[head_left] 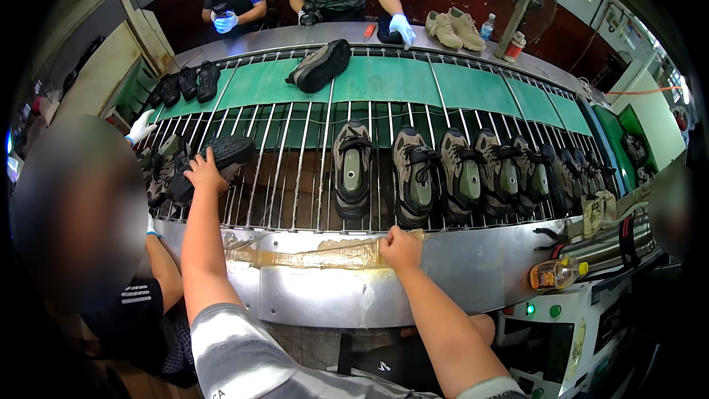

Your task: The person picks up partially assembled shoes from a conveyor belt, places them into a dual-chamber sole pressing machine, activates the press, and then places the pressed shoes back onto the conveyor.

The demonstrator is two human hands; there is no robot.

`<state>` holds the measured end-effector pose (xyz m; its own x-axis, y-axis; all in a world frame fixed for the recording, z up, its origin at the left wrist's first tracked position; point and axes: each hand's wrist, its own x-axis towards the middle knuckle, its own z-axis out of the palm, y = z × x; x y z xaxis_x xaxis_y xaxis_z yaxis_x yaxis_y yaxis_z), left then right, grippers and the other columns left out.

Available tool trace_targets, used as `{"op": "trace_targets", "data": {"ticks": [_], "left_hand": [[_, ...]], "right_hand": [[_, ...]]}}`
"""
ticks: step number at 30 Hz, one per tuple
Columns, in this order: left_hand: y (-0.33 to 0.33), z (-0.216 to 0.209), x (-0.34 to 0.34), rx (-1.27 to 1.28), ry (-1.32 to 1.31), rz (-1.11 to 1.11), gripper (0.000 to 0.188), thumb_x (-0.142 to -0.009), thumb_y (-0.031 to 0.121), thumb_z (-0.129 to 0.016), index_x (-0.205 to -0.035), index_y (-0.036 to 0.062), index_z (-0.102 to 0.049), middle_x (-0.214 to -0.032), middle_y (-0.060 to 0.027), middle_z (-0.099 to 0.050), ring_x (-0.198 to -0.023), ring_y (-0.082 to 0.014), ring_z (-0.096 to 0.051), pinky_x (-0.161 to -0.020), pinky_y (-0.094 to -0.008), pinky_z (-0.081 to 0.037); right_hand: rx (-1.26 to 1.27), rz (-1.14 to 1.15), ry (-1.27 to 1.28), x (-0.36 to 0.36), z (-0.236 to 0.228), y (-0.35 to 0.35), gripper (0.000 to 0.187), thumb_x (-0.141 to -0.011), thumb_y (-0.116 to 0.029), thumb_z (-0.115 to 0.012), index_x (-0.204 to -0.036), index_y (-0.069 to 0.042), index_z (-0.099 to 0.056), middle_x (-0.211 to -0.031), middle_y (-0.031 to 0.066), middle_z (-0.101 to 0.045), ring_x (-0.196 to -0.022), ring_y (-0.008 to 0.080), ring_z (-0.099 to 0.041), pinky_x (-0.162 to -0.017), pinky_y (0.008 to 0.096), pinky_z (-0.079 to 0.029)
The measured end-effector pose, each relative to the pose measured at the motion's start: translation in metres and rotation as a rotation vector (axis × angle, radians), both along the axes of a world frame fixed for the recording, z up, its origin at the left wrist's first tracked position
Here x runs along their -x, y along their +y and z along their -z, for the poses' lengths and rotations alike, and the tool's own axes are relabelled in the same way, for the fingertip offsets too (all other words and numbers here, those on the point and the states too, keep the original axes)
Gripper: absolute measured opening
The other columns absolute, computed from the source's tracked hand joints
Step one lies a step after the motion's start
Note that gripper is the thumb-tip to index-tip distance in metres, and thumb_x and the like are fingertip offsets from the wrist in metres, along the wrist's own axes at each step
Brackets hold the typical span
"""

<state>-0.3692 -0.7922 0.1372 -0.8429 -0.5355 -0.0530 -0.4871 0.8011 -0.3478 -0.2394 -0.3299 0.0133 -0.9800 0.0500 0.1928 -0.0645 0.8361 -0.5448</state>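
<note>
On the left of the rod conveyor, my left hand grips a dark shoe that lies tipped, its black sole partly showing. More shoes sit close beside it, partly covered by that hand and arm. My right hand is closed in a fist at the metal table's near edge, by a strip of brown tape; whatever it may hold is hidden. Upright on the rods ahead of it stands a brown-and-black shoe with a green insert. Similar laced shoes line up to its right.
A green belt carries a tilted shoe and several black shoes. Two people work across the table, one with a gloved hand on a dark shoe. Another person's white glove is at left. A yellow bottle lies at right.
</note>
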Motion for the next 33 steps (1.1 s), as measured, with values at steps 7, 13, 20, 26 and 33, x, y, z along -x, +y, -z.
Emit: {"op": "trace_targets", "data": {"ticks": [7, 13, 20, 26, 33], "left_hand": [[-0.04, -0.005, 0.002, -0.22, -0.046, -0.14, 0.127, -0.051, 0.048, -0.087, -0.153, 0.0214, -0.016, -0.148, -0.0201, -0.036, -0.138, -0.0353, -0.034, -0.107, -0.0507, -0.037], [-0.008, 0.007, -0.031, -0.233, 0.034, -0.063, 0.135, -0.055, 0.045, -0.084, -0.154, 0.0221, 0.006, -0.138, -0.0222, -0.044, -0.125, -0.0402, -0.047, -0.103, -0.0517, -0.039], [0.022, -0.031, -0.011, -0.478, 0.219, -0.042, 0.106, -0.057, 0.034, -0.075, -0.147, 0.0067, -0.026, -0.128, -0.0269, -0.056, -0.116, -0.0397, -0.057, -0.096, -0.0471, -0.047], [0.028, -0.001, -0.121, -1.959, 0.514, 0.01, 0.053, -0.08, 0.029, -0.062, -0.125, 0.0017, -0.055, -0.109, -0.0088, -0.065, -0.097, -0.0244, -0.063, -0.087, -0.0359, -0.05], [0.281, 0.063, -0.275, -2.947, 0.165, -0.22, 0.058, -0.084, 0.041, -0.065, -0.131, 0.011, -0.051, -0.107, -0.0118, -0.057, -0.091, -0.0225, -0.057, -0.073, -0.036, -0.05]], "right_hand": [[0.03, 0.009, -0.04, -0.004, -0.003, 0.0, 0.015, -0.072, -0.022, -0.063, -0.069, -0.011, -0.054, -0.065, 0.0076, -0.061, -0.065, 0.0308, -0.06, -0.058, 0.0446, -0.046], [0.004, -0.014, -0.179, -0.001, -0.014, 0.004, 0.022, -0.077, -0.03, -0.06, -0.079, -0.009, -0.059, -0.073, 0.013, -0.065, -0.073, 0.0341, -0.064, -0.066, 0.0478, -0.049], [0.239, -0.051, -0.097, -0.016, -0.015, 0.017, 0.015, -0.077, -0.023, -0.064, -0.081, -0.009, -0.062, -0.071, 0.0108, -0.064, -0.071, 0.03, -0.063, -0.062, 0.0408, -0.048], [1.127, -0.094, -0.346, -0.095, 0.008, 0.093, 0.015, -0.086, -0.014, -0.063, -0.097, -0.004, -0.064, -0.075, 0.0026, -0.062, -0.068, 0.0121, -0.058, -0.063, 0.0284, -0.047], [1.475, -0.025, -0.254, -0.24, -0.054, 0.183, 0.045, -0.088, -0.01, -0.06, -0.131, -0.007, -0.047, -0.097, 0.0043, -0.058, -0.085, 0.0123, -0.056, -0.075, 0.0257, -0.047]]}}
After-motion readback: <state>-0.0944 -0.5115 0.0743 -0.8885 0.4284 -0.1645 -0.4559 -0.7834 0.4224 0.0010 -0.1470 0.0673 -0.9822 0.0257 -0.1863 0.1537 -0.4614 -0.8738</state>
